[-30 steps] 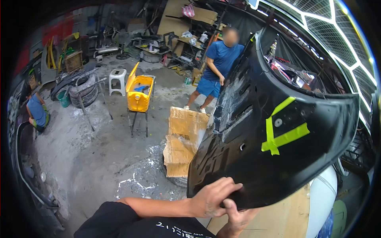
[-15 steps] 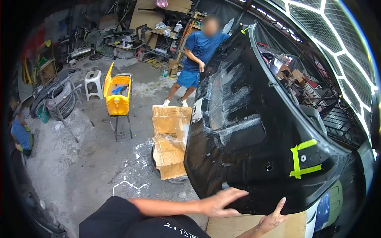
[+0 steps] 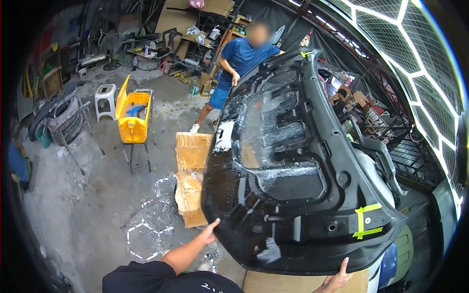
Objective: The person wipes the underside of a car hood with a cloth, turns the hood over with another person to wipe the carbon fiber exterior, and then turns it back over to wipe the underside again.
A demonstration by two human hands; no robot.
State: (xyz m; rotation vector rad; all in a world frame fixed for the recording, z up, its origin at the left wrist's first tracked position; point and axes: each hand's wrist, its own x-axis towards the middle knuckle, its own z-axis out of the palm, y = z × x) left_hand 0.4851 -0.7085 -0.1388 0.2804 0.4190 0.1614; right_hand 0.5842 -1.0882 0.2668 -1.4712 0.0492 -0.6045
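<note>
Head view: black car panel (image 3: 293, 171) over stained concrete floor (image 3: 97, 195).

Glossy black plastic panel (image 3: 293, 176), creased brown cardboard (image 3: 191, 176), rough concrete floor (image 3: 97, 195)

A large black plastic car panel (image 3: 293, 171) fills the right; flattened brown cardboard (image 3: 190, 178) lies left of it, a yellow plastic container (image 3: 133, 117) on a stand farther left.

Black shirt (image 3: 166, 281) (white lettering on it), bare forearms.
</note>
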